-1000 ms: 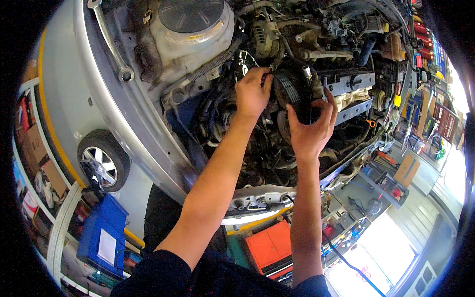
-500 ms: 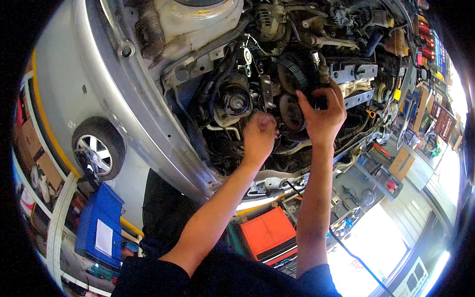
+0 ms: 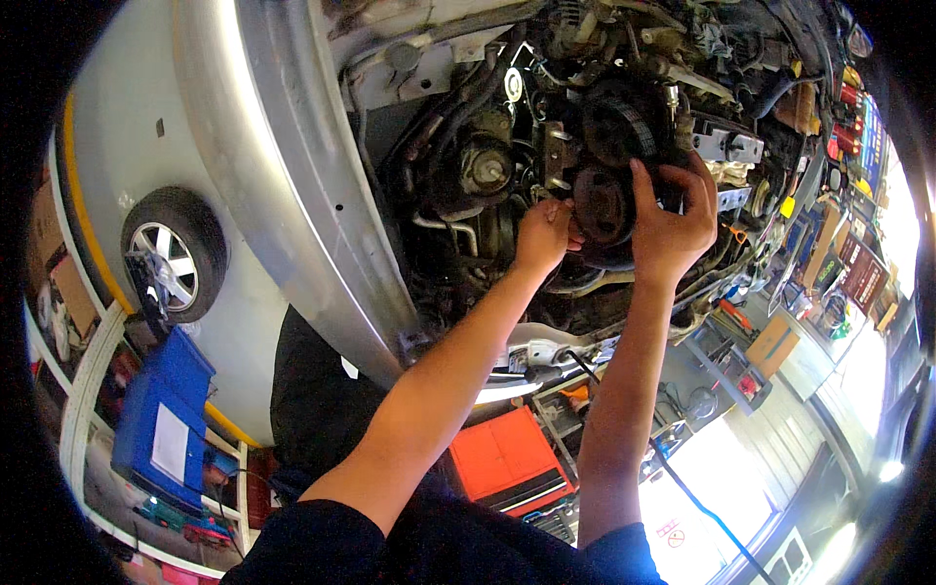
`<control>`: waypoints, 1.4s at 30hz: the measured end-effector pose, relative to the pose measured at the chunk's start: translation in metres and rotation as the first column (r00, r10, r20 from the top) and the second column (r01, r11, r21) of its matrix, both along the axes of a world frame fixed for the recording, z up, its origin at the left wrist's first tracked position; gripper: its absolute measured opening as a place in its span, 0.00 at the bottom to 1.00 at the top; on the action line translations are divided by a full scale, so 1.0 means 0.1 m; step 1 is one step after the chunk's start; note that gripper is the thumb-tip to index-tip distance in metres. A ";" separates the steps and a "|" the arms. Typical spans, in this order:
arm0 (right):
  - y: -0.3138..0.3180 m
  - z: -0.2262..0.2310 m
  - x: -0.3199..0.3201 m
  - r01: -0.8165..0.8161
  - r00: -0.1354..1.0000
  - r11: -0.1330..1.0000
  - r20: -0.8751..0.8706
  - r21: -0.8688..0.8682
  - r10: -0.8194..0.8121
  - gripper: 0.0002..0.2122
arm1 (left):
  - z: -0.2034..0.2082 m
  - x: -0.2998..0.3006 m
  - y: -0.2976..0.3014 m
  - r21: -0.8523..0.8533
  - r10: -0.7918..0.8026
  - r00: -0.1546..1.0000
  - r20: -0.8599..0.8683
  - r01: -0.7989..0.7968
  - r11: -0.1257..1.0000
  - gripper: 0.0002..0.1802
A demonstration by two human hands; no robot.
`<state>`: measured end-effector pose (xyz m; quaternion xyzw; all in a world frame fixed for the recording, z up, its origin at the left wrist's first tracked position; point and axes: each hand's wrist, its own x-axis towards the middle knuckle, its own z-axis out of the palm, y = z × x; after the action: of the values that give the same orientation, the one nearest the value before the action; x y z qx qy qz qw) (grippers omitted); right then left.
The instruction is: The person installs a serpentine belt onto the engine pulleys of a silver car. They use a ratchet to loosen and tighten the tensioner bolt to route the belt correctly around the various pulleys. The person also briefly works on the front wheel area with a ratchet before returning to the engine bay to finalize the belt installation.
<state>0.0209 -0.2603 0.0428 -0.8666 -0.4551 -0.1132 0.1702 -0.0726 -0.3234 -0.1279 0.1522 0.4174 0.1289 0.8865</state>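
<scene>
Both my bare hands reach into a car's engine bay. My left hand (image 3: 548,236) is closed, its fingertips pinched together by the left edge of a dark lower pulley (image 3: 597,207). Whatever lies between those fingers is hidden. My right hand (image 3: 675,229) curls round the pulley's right side, thumb and fingers hooked about a dark part too shadowed to make out. Above sits a black upper wheel with a ribbed rim (image 3: 622,125). A shiny metal socket-like piece (image 3: 671,96) stands beyond my right fingers. Left of my hands is a round metal mount (image 3: 485,172).
The silver fender (image 3: 283,185) runs along my left. A bent metal pipe (image 3: 450,226) and several hoses surround my wrists. Below are a red tool chest (image 3: 502,448) and a dangling cable (image 3: 704,507). A loose wheel (image 3: 175,255) and a blue cabinet (image 3: 146,419) stand at left.
The view has shifted, so the engine bay sits farther right. My left hand, blurred before, has moved up to the lower pulley's edge. My right hand stays at its right side, fingers bent more.
</scene>
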 end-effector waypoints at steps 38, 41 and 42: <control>-1.04 -0.12 -0.66 0.378 0.925 0.920 -0.078 0.103 -0.371 0.11 | -0.15 -0.10 0.16 -0.296 0.024 0.969 0.245 0.051 0.954 0.17; -1.10 -0.14 -0.66 0.362 0.930 0.921 -0.118 0.143 -0.347 0.10 | -0.17 -0.12 0.16 -0.279 -0.024 0.967 0.253 0.097 0.956 0.19; -1.08 -0.14 -0.68 0.371 0.926 0.916 -0.125 0.150 -0.355 0.11 | -0.19 -0.12 0.16 -0.282 -0.024 0.966 0.258 0.099 0.954 0.19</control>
<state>-0.0471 -0.3687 0.0288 -0.9226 -0.2662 -0.1401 0.2415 -0.0851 -0.3070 -0.1468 0.0151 0.3109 0.0561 0.9486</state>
